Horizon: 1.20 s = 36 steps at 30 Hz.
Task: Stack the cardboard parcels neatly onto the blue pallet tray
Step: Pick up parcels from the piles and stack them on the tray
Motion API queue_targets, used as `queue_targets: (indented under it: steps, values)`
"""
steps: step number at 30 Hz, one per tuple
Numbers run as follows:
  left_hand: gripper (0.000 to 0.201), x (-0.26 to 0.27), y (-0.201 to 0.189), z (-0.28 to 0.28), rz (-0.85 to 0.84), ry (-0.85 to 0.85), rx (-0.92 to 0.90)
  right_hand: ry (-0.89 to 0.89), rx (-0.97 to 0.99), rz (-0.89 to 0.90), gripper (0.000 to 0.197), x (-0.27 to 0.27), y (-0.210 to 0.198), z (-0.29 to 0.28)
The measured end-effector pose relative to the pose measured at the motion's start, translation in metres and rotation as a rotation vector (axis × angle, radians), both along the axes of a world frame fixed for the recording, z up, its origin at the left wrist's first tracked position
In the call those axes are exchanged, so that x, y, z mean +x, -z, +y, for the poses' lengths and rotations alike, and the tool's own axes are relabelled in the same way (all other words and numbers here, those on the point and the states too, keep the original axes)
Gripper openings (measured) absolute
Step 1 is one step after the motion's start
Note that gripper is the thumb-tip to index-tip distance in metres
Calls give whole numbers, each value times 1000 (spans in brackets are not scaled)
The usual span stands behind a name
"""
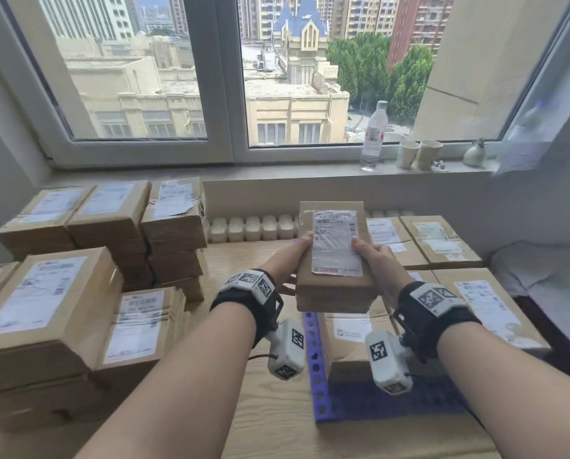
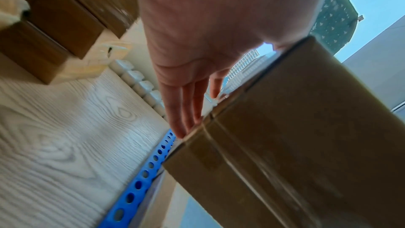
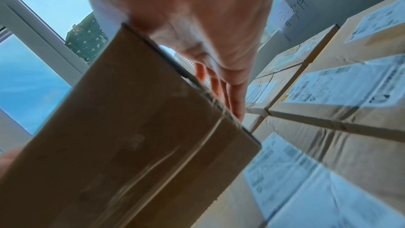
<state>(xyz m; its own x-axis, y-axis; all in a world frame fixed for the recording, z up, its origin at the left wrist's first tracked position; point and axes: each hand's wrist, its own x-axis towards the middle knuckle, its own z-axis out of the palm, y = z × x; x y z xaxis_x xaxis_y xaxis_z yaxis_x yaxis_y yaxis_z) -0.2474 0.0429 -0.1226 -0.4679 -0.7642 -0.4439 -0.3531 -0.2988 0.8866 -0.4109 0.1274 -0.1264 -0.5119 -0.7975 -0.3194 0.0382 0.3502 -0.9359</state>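
Centrally in the head view, my left hand [image 1: 299, 249] and right hand [image 1: 370, 254] clamp a cardboard parcel [image 1: 335, 256] by its long sides, above the blue pallet tray [image 1: 313, 366]. Both wrist views show straight fingers [image 2: 181, 110] pressing its side walls. It looks stiff, light, its tape probably slippery.

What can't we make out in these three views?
- Label text on the held parcel: too small in the head view, faces away in both wrist views.
- Blue pallet tray: mostly covered by parcels and forearms; extent unclear.
- Left hand and right hand: fingers hidden behind the parcel's sides in the head view.
- Both wrist views: motion-blurred.
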Motion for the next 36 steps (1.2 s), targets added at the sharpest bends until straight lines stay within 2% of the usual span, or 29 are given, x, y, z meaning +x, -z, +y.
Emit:
queue_targets:
  steps: [3, 8, 10, 12, 14, 17, 21, 25, 29, 32, 36]
  values:
    - [50, -35, 3, -12, 17, -59, -3, -53, 3, -15, 45, -33, -5, -9]
    - [43, -78, 1, -29, 80, -101, -50, -122, -8, -33, 22, -76, -10, -28]
    - [43, -88, 0, -37, 82, -106, -57, -117, -27, -47, 22, -87, -9, -40]
    - [51, -96, 2, -46, 68, -108, -55, -116, -45, -44, 27, -92, -9, -52]
    - [70, -102, 5, -56, 64, -116, -81, -124, -45, -20, 29, -97, -6, -67]
    - [107, -112, 19, -77, 31, -164, -102, -152, -52, 63, 21, -102, -2, -88]
    - [124, -121, 52, -110, 6, -169, -66, -129, -16, 162, 35, -106, 4, -104]
    - [121, -126, 79, -129, 20, -155, -18, -139, 32, 178, 23, -109, 18, -115]
    - [114, -128, 94, -135, 35, -124, 21, -135, 69, 235, 34, -108, 28, -121]
    - [125, -128, 101, -138, 52, -135, 45, -128, 71, 264, 36, -108, 35, -127]
    - [112, -128, 91, -134, 57, -111, 48, -106, 99, 271, 24, -110, 40, -131]
